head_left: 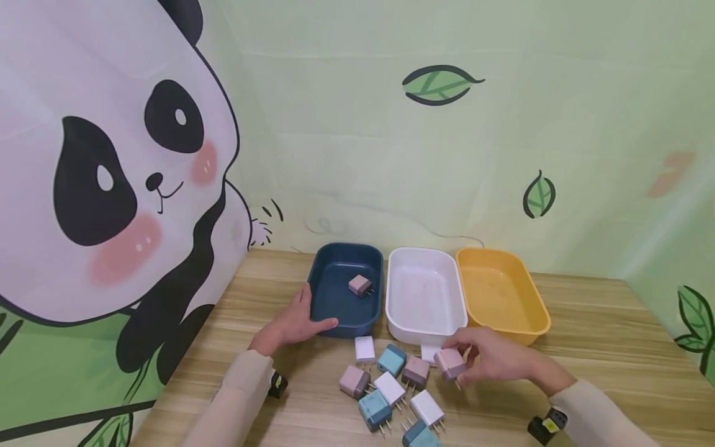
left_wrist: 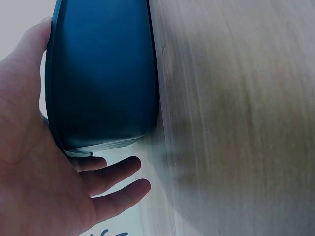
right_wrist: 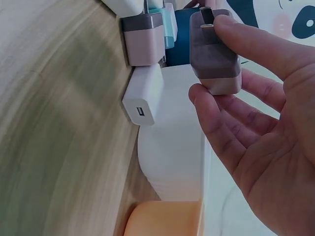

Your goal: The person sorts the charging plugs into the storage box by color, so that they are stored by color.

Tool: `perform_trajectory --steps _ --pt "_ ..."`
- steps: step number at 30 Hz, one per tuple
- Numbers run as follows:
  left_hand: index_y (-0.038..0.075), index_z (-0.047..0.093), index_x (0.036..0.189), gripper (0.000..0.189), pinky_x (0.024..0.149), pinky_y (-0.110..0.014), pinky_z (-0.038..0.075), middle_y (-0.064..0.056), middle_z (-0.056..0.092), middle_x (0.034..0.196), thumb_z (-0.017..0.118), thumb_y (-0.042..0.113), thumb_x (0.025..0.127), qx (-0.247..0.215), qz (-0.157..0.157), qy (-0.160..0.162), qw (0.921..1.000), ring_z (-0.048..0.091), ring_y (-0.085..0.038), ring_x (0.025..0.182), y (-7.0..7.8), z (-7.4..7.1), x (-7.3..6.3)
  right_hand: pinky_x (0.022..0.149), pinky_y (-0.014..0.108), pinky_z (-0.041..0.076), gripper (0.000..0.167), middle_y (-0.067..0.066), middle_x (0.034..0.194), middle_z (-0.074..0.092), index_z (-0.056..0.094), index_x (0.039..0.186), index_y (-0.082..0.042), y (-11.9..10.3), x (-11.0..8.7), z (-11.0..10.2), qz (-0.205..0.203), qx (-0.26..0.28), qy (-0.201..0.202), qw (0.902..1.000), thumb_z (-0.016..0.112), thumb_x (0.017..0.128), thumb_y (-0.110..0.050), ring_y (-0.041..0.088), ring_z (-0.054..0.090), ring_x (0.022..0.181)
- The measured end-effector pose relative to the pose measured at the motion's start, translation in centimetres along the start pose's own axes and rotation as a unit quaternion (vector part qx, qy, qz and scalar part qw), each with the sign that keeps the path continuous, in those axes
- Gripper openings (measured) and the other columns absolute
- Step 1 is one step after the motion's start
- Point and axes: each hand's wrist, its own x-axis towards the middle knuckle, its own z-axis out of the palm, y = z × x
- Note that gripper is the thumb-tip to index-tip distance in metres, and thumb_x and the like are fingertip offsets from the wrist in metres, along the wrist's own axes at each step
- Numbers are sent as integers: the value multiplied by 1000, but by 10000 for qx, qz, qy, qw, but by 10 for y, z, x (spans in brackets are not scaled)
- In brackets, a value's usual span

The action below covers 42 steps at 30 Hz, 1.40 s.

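My right hand (head_left: pixel 497 355) pinches a pink plug charger (head_left: pixel 449 364) between thumb and fingers, just in front of the white tray (head_left: pixel 426 338). The right wrist view shows that charger's darker mauve end (right_wrist: pixel 215 59) and its metal prongs under the thumb. My left hand (head_left: pixel 293 320) rests against the near left corner of the dark blue tray (head_left: pixel 346 330), thumb along the front rim and the other fingers spread loosely. A pink charger (head_left: pixel 360 285) lies inside that tray. Below the trays lie several pink, white and blue chargers, including a white one (right_wrist: pixel 142 96) partly hidden behind the held charger.
A yellow tray (head_left: pixel 536 332) stands right of the white one, all three side by side near the wall. Loose chargers such as a blue one (head_left: pixel 375 410) and a white one (head_left: pixel 427 408) cluster on the wooden table (head_left: pixel 313 403). A panda-printed backdrop (head_left: pixel 167 261) rises at the left.
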Motion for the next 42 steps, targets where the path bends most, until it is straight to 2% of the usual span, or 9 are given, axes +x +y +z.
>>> perform_trajectory --steps 17,25,31,37,42 --pt "0 -3 150 114 104 -56 29 -24 5 154 62 61 80 -22 17 -7 10000 23 -40 137 0 0 0 76 30 52 45 -5 101 61 60 115 -14 -9 7 -12 -15 -101 108 9999 80 76 -25 16 59 87" --pt "-1 -3 150 114 105 -55 29 -24 6 154 63 61 80 41 27 12 10000 23 -40 137 0 0 0 79 38 52 46 -7 102 61 60 117 -16 -12 17 -15 34 -161 168 9997 79 77 -24 16 59 88" --pt "-1 -2 150 114 104 -55 29 -24 7 154 62 62 80 15 32 16 10000 24 -40 136 -1 1 0 77 31 53 45 -7 102 60 61 116 -15 -14 26 -16 87 -327 229 9992 80 76 -26 15 57 88" --pt "0 -2 150 115 104 -55 30 -23 7 154 62 63 79 -6 5 17 10000 25 -39 136 0 0 0 77 30 52 44 -7 102 60 61 117 -17 -17 37 -16 107 -332 267 9990 79 78 -25 16 57 89" --pt "0 -2 150 115 103 -56 30 -24 7 154 62 63 79 -27 5 4 10000 26 -40 136 -1 0 0 77 31 52 45 -10 102 61 61 118 -19 -23 46 -17 317 -288 284 9987 79 78 -29 15 57 91"
